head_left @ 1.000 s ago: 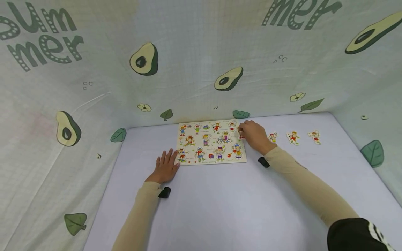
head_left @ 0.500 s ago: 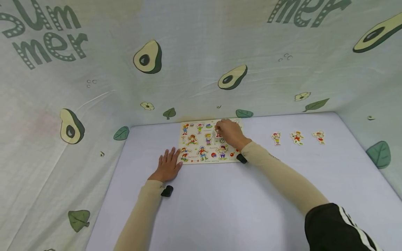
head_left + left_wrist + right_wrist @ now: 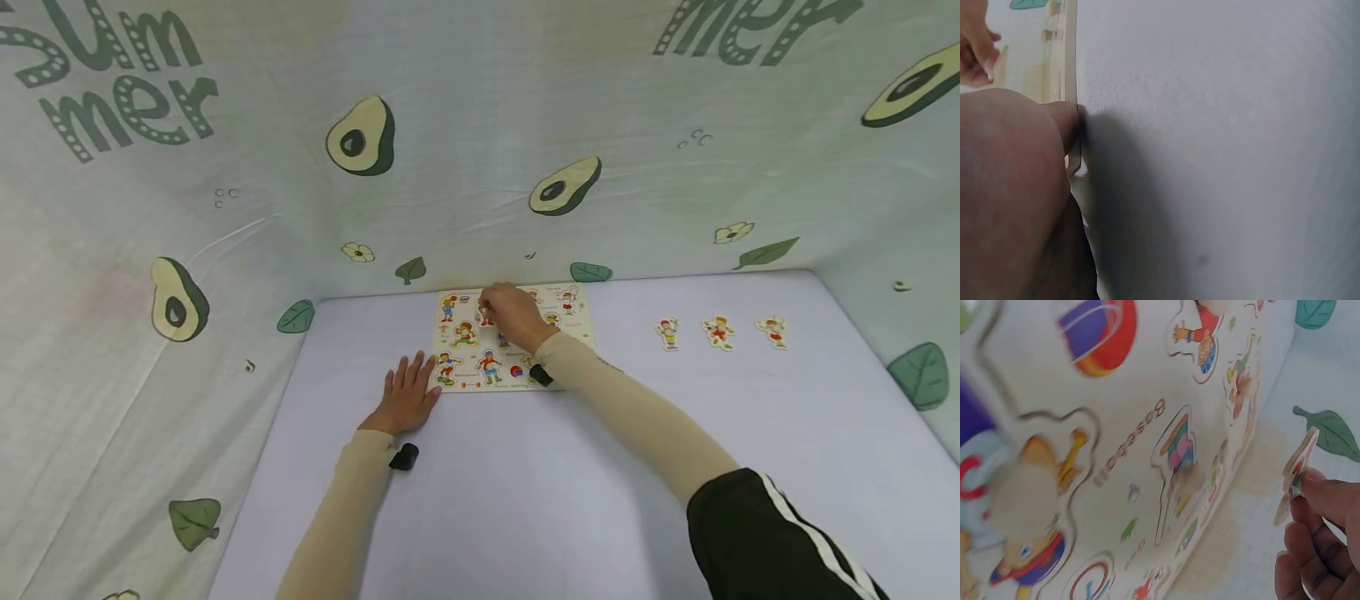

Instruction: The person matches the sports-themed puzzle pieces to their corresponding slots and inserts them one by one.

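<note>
A wooden picture puzzle board with printed sports figures lies near the table's back edge. My right hand is over its upper middle-left part and pinches a small flat puzzle piece between thumb and fingers. In the right wrist view, that piece is tilted on edge, apart from the board's surface. My left hand rests on the table with fingers spread, fingertips and thumb at the board's left edge. The left wrist view shows the left thumb against the board's side. My right hand and forearm hide part of the board.
To the right of the board, a row of loose figure pieces lies on the white table: one piece, a second piece and a third piece. Behind the table hangs a cloth printed with avocados and leaves.
My right hand has moved left across the board, from its right edge to the upper middle-left, with the puzzle piece in its fingers. The left hand has stayed at the board's left edge.
</note>
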Motion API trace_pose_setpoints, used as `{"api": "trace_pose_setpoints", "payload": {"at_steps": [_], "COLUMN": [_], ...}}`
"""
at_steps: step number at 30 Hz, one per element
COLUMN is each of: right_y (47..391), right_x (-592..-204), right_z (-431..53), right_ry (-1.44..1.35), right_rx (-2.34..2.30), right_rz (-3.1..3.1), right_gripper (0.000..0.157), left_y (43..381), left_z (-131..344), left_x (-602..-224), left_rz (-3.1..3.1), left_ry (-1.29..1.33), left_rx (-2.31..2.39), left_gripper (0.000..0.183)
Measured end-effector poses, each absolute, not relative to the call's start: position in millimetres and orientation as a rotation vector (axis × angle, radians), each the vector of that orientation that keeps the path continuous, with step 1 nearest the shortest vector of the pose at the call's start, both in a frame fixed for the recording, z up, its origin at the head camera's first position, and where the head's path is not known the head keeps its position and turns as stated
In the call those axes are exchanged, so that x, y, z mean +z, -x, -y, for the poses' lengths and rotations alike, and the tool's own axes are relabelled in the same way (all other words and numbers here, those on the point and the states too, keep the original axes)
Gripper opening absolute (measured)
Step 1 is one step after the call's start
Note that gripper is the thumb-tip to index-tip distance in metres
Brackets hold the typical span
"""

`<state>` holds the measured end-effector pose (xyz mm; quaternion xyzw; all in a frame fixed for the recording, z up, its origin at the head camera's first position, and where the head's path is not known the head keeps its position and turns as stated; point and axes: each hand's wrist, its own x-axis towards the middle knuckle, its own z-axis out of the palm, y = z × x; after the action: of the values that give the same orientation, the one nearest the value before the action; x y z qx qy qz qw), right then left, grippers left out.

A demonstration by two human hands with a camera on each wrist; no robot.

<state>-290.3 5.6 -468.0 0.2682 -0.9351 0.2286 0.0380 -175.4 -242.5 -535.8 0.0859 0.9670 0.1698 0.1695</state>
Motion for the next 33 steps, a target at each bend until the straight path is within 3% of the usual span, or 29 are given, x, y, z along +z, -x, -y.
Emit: {"api": "trace_pose_setpoints", "payload": {"at_steps": [33], "right_y": [336], "right_x": [-496], "right_z": [70], "right_ry": [-0.826], "right_rx": [0.625], "right_rz": [3.005], "right_gripper": [0.012], "left_y": [176], "left_z": [245], "left_x": [-534], "left_rz": [-2.752], "left_ry": [-0.255], "left_rx": [0.482], "left_gripper": [0.067]}}
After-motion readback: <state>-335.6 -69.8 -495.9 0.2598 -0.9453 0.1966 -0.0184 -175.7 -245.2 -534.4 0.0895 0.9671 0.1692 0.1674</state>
